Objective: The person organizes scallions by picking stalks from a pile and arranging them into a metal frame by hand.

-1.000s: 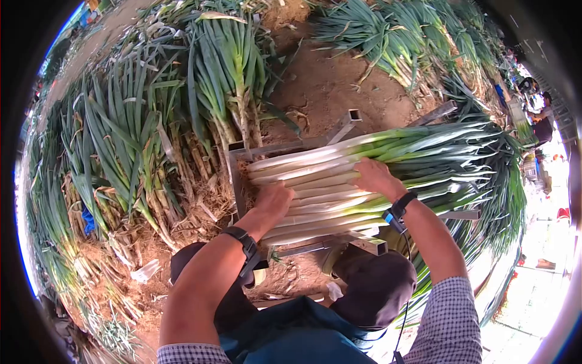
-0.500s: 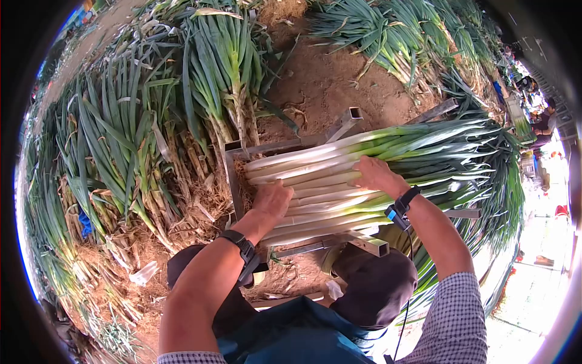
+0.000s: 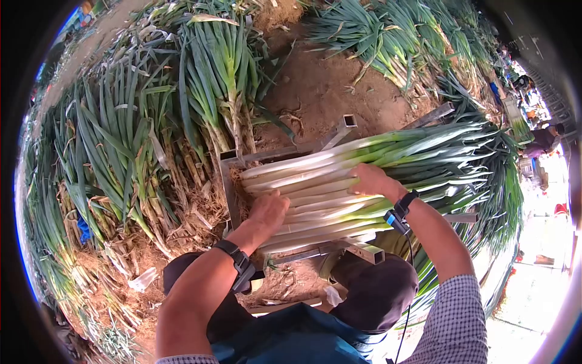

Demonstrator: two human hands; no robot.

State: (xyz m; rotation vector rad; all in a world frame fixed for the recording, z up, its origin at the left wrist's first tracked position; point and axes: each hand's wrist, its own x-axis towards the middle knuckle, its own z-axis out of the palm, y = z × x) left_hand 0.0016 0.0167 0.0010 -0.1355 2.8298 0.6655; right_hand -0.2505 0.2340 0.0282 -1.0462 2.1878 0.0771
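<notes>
Long green onions [image 3: 309, 206] lie side by side in a metal frame [image 3: 229, 193], white stalks to the left and green leaves to the right. My left hand [image 3: 270, 212] is closed on the white stalks near their root ends, its fingers curled in among them. Further right, my right hand [image 3: 371, 181] grips the stalks where white turns green, fingers bent and pressed together. Both sets of fingertips are partly hidden by the hands themselves. The leaves droop past the right end of the frame.
Piled green onions with dry roots [image 3: 121, 139] cover the left side. Another heap of green onions [image 3: 388, 36] lies at the back right. Bare soil [image 3: 339, 73] shows between them. Square metal tube ends [image 3: 371, 253] stick out near my knees.
Both hands stay on the onions, with only slight shifts. My left hand has moved a little down and left. The whole view has drifted slightly.
</notes>
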